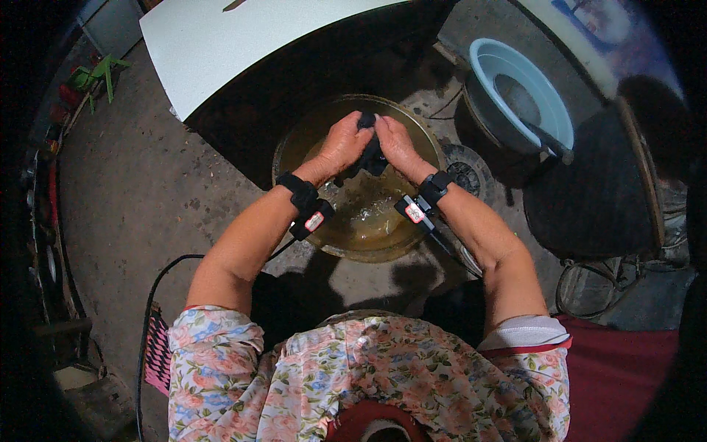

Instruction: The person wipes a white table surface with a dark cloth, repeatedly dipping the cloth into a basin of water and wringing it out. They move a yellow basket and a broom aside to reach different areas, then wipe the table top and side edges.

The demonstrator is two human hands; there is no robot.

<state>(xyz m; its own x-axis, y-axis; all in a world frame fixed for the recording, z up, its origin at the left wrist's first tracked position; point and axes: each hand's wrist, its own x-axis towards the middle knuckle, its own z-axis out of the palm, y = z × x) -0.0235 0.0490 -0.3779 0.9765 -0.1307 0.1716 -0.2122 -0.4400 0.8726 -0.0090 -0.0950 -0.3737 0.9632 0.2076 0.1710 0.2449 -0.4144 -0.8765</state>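
Note:
Both my hands are close together over a round basin (359,255) of murky, yellowish water on the ground before me. Between them is a dark wet cloth (373,160), bunched up and hanging toward the water. My left hand (345,142) grips it from the left, fingers curled around its upper end. From the other side my right hand (396,141) grips it too, its thumb near the left one. The cloth's lower end hangs just over or in the water; I cannot tell which. Each wrist bears a black strap with a small cabled device.
At the upper right a light blue plastic basin (560,108) rests tilted on a dark round container. A white-topped table (237,50) stands ahead to the left. A small wheel (465,174) lies right of the water basin. Green leaves (102,72) show at far left.

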